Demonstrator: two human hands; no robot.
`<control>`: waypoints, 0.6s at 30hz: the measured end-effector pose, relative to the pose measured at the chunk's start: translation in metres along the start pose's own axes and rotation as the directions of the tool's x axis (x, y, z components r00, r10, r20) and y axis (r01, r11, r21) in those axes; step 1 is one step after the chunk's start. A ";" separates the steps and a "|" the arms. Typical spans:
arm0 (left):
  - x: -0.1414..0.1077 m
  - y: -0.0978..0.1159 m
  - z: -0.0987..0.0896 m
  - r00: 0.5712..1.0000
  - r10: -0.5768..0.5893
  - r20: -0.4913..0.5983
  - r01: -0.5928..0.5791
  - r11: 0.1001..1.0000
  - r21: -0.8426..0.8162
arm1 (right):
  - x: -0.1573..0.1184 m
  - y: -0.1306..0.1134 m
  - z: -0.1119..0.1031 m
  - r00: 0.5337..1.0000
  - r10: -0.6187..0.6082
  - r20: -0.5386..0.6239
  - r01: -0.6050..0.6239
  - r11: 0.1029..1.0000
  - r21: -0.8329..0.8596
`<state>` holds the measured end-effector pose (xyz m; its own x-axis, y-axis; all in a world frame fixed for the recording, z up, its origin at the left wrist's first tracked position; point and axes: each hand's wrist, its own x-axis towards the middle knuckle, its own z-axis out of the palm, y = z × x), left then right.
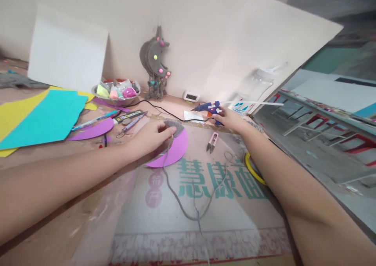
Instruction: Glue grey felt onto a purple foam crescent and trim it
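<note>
My left hand [157, 138] pinches the upper end of a purple crescent cutout [178, 150], where grey yarn [188, 218] is wrapped around it. From there the yarn hangs in a long loop over the printed plastic sheet [141, 219]. At the back of the table, my right hand [230, 119] has its fingers around the handle of a blue glue gun [209, 107]. A white glue stick [254, 103] juts out of the gun's rear. Its nozzle points left, above a small white pad [194, 116].
Pink thread snips [212, 142] lie between my hands, and a yellow tape ring [253, 170] is by my right forearm. Behind stand a bowl [116, 100] of coloured clay packets, a small timer [191, 96] and a grey moon decoration [155, 62]. Turquoise sheets [49, 119] lie left.
</note>
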<state>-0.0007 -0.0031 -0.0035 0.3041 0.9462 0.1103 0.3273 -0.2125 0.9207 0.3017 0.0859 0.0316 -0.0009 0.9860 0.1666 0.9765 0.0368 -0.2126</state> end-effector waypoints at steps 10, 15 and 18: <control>-0.003 0.007 -0.002 1.000 0.023 -0.016 -0.023 0.999 0.038 | -0.007 -0.001 -0.027 0.993 0.012 0.122 0.014 0.978 -0.206; -0.001 0.006 -0.001 0.997 0.025 -0.076 -0.021 0.999 0.046 | -0.038 -0.040 -0.046 0.985 -0.146 -0.090 0.129 0.977 -0.167; 0.001 0.004 -0.001 0.994 0.049 -0.102 -0.047 0.999 0.015 | -0.076 -0.073 -0.042 0.971 -0.215 -0.103 0.236 0.927 0.292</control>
<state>-0.0002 -0.0023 0.0003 0.2266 0.9548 0.1926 0.3255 -0.2606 0.9089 0.2394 0.0015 0.0745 -0.1882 0.9329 0.3070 0.8419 0.3142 -0.4387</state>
